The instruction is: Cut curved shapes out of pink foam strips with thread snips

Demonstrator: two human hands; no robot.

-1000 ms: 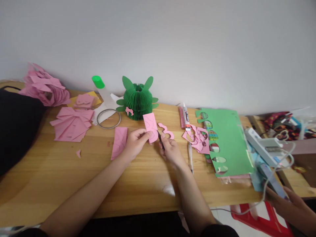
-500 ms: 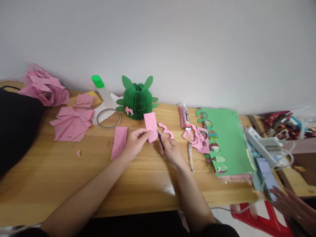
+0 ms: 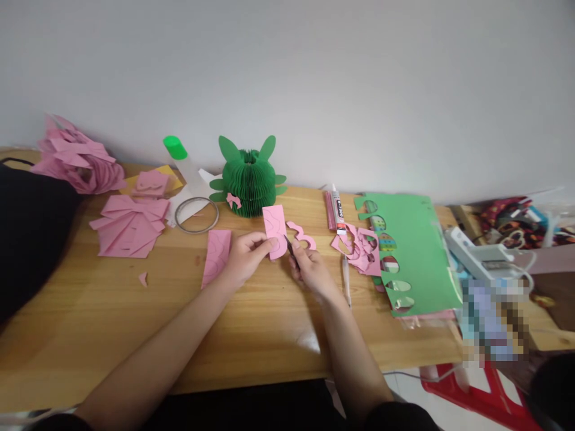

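In my left hand point(image 3: 246, 257) is a small upright strip of pink paper point(image 3: 274, 218) with curved outlines on it, pinched near its lower end. My right hand point(image 3: 314, 274) is closed round dark scissors point(image 3: 291, 251), their tip at the strip's lower right edge; my fingers hide most of them. Just beyond that hand lies a curly pink offcut point(image 3: 308, 241). Another marked pink strip point(image 3: 216, 254) rests on the table by my left wrist. Behind the hands stands a green pleated paper ball point(image 3: 250, 182) with leaf shapes and a small pink piece point(image 3: 233, 200) on it.
Left on the wooden table point(image 3: 179, 341) are folded pink papers point(image 3: 130, 227), a tape roll point(image 3: 177, 221) and a green-capped bottle point(image 3: 174, 147). To the right lie a glue tube point(image 3: 340, 215), pink scraps point(image 3: 366, 251), a white pen point(image 3: 345, 281), green sheets point(image 3: 417, 257) and a power strip point(image 3: 467, 251).
The view has shifted slightly, while both hands keep nearly the same place on paper and scissors. At far right, another person's hand over a phone gives way to a blurred patch and a dark shape.
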